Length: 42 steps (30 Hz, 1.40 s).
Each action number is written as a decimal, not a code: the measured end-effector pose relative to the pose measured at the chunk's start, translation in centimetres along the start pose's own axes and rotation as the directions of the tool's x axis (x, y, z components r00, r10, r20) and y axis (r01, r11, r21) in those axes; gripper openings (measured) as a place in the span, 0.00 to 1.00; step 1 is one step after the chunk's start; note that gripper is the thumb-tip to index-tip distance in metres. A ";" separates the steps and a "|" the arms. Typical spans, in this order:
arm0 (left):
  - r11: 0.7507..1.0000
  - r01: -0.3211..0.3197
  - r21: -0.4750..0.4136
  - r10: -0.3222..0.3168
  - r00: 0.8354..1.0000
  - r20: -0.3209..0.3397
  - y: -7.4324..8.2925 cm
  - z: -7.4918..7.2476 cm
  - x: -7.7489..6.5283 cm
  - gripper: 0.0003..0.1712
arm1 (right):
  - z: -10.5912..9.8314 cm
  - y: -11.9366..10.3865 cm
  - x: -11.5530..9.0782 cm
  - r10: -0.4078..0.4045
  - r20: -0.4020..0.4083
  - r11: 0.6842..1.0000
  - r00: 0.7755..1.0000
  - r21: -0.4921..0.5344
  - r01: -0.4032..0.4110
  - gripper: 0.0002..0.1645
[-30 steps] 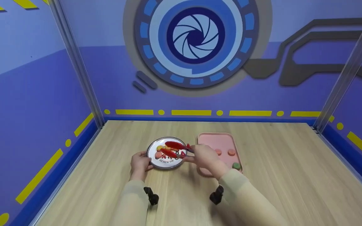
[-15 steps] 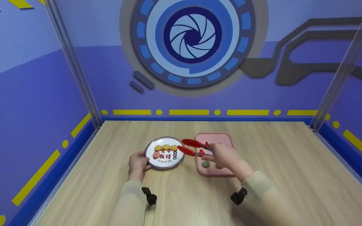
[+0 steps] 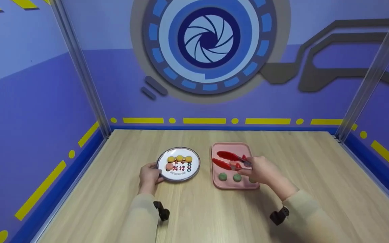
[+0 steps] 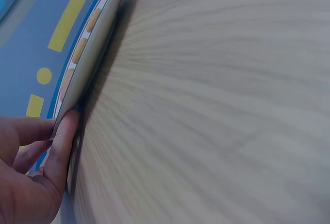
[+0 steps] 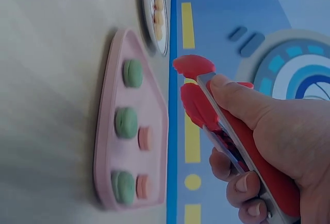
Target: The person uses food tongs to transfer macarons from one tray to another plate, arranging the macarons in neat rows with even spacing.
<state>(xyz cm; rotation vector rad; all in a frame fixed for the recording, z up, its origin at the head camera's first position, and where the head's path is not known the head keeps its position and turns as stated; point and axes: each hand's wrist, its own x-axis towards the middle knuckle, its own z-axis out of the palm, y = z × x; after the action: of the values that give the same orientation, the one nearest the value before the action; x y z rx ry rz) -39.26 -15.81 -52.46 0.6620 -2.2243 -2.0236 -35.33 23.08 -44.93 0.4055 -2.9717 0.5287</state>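
At the left, my left hand (image 3: 149,175) pinches the near-left rim of a round white plate (image 3: 194,166) with printed red characters. Several macarons lie on it: yellow ones (image 3: 180,158) in a row and a pink one (image 3: 169,166) below them. My right hand (image 3: 264,171) grips red-tipped tongs (image 3: 227,155) above a pink tray (image 3: 231,147). The tongs' tips stand apart with nothing between them. In the tray sit three green macarons (image 5: 126,122) and two pink macarons (image 5: 145,138), best seen in the right wrist view; the tongs and hand partly cover them in the head view.
Plate and tray stand side by side on a light wooden table (image 3: 187,216), with a narrow gap between. A blue-purple printed wall (image 3: 120,84) rises behind, with side panels and metal corner posts (image 3: 83,67). Black wrist cameras (image 3: 161,211) sit on both forearms.
My right hand has carried the tongs from over the plate rightward to above the tray. The yellow macaron at the row's right end now shows uncovered. My left hand stays on the plate's rim.
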 end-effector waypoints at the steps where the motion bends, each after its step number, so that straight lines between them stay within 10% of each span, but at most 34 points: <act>1: 1.000 0.002 0.005 -0.002 1.000 0.000 0.0 0.0 0.0 0.30 | -0.1 0.4 -0.2 0.006 -0.004 1.000 1.000 -0.012 -0.006 0.23; 42: 1.000 -0.002 0.016 0.002 1.000 -0.006 -0.1 0.1 0.0 0.29 | -0.4 4.4 -0.2 0.117 0.069 0.988 0.991 -0.111 -0.109 0.24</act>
<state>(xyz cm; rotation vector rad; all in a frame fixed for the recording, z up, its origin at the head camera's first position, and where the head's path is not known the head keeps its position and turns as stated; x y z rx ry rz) -39.29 -15.78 -52.55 0.6660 -2.2391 -2.0021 -36.37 27.27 -46.00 0.2542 -3.0927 0.3694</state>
